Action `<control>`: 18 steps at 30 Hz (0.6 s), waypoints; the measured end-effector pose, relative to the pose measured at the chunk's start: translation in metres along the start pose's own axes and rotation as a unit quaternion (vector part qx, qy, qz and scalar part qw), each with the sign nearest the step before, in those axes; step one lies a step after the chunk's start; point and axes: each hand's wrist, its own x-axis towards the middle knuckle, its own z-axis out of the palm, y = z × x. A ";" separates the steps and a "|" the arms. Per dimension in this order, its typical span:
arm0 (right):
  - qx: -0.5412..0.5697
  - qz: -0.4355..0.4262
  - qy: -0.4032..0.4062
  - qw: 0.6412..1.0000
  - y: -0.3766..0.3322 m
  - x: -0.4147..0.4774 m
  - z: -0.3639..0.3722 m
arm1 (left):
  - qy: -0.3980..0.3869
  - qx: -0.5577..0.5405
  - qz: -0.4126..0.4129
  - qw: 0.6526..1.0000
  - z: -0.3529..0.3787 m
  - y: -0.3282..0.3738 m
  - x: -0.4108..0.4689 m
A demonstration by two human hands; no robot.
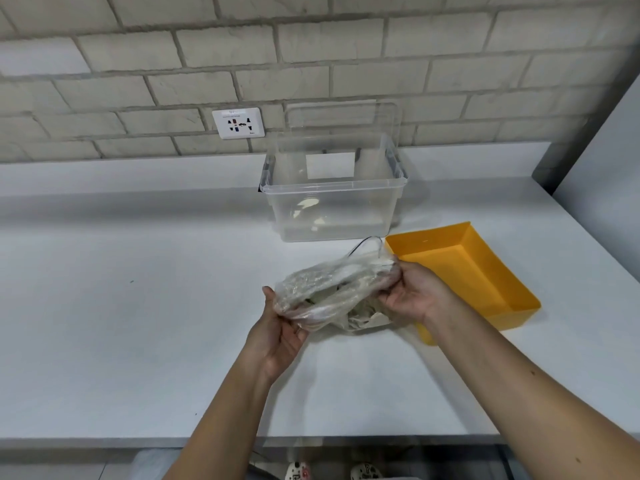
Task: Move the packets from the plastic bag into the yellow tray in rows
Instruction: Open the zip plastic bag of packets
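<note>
Both hands on the plastic bag (332, 289) here: my left hand (282, 332) grips its near left end, thumb up over the top and fingers curled underneath, while my right hand (412, 296) clamps the right end, fingers wrapped round the crinkled film. The bag hangs between them over the white counter (138, 289), stretched on a slant from lower left to upper right, and its lower folds sag towards the surface; I cannot tell whether they touch it. The packets (325, 299) are inside the bag, showing only as pale blurred shapes through the plastic, so I cannot count them. Just to the right of the bag sits the yellow tray (450, 261), flat on the counter, turned at an angle, its near corner hidden behind my right wrist. Beyond the bag, towards the wall, stands a clear plastic bin (334, 202), near the tray's far corner. A white wall socket (238, 123) is set into the pale brick wall (207, 46) to the left of the bin. Down below the counter's front edge, a pair of patterned shoes (298, 471) peeks into view
</note>
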 end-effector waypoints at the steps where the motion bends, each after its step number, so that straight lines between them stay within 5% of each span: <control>1: -0.012 0.014 -0.003 1.000 0.001 0.002 0.000 | 0.012 0.025 0.002 1.000 -0.004 0.001 0.002; 4: -0.068 0.013 -0.020 0.997 0.004 0.006 -0.002 | 0.114 0.192 0.085 0.971 -0.010 0.002 0.003; 6: -0.097 -0.023 -0.023 0.995 0.003 0.005 -0.002 | 0.188 0.293 0.251 0.903 -0.010 0.006 -0.003; 9: -0.131 -0.079 -0.070 0.986 0.000 -0.001 -0.003 | 0.065 0.448 0.451 0.769 0.002 0.016 -0.020; 13: -0.259 -0.190 -0.140 0.937 0.002 -0.011 -0.005 | -0.078 0.720 0.446 0.526 0.010 0.026 -0.008; 18: -0.470 -0.337 -0.136 0.804 0.004 -0.009 -0.021 | -0.029 0.798 0.402 0.448 0.013 0.042 0.002</control>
